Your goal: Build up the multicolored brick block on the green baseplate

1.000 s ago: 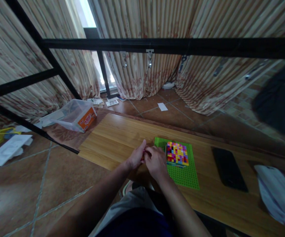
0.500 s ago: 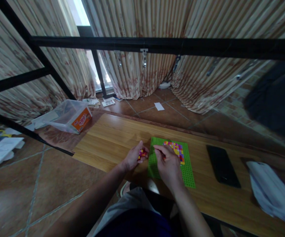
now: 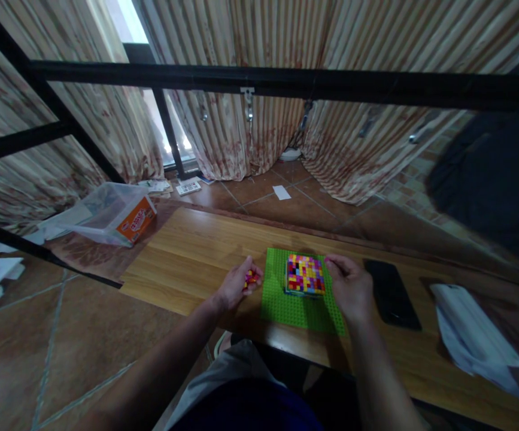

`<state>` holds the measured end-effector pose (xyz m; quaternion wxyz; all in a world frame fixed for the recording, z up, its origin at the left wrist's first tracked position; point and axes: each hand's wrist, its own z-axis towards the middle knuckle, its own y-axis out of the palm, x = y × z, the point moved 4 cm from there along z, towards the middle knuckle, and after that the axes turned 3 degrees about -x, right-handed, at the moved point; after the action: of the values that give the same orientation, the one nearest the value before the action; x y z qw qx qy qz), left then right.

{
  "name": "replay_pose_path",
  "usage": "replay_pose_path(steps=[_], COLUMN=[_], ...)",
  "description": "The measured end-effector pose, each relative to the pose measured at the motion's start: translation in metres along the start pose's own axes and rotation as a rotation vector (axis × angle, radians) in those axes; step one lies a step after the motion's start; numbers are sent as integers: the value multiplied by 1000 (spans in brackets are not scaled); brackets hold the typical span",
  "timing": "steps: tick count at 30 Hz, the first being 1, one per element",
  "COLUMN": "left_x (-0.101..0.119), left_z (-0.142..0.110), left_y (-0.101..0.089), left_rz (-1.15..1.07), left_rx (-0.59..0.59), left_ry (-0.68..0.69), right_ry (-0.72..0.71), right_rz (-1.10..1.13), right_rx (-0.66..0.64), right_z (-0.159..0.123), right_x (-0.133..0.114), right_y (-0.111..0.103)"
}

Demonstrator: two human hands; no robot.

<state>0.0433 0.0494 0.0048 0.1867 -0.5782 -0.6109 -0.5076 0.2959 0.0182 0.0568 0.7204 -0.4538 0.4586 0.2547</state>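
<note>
Multicoloured rectangular block of small plastic bricks [image 3: 304, 275] sits on a bright green studded plastic baseplate [image 3: 302, 314], right of the frame's centre. Beneath is a long, light-brown wood-grain tabletop [image 3: 187, 239], which also carries a black flat rectangular object [image 3: 391, 293] and, at lower right, a whitish plastic packet [image 3: 475, 326]. Brown floor tiles [image 3: 17, 347] fill the lower left; a clear plastic bin with an orange label [image 3: 106, 209] stands at middle left. Across the top hang beige striped curtains [image 3: 277, 36] behind a black metal rail [image 3: 173, 75].

Left of the baseplate, the left hand [image 3: 233, 287] is half-curled, cradling loose pink, red and yellow bricks [image 3: 250, 278]. At the block's right, the right hand [image 3: 353, 290] has thumb and forefinger bent together; whether they pinch anything, I cannot tell.
</note>
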Motion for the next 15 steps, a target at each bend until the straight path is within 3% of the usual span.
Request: replay_pose_path(steps=[6,15], left_x=[-1,-2], left_z=[0,3], left_y=[0,-2], left_rz=[1,6], left_rx=[7,10], left_ry=[0,-5], right_ry=[23,124], right_rz=[53,104], right_rx=[-90,-142], right_z=[9,13], right_x=[14,15], right_y=[18,25])
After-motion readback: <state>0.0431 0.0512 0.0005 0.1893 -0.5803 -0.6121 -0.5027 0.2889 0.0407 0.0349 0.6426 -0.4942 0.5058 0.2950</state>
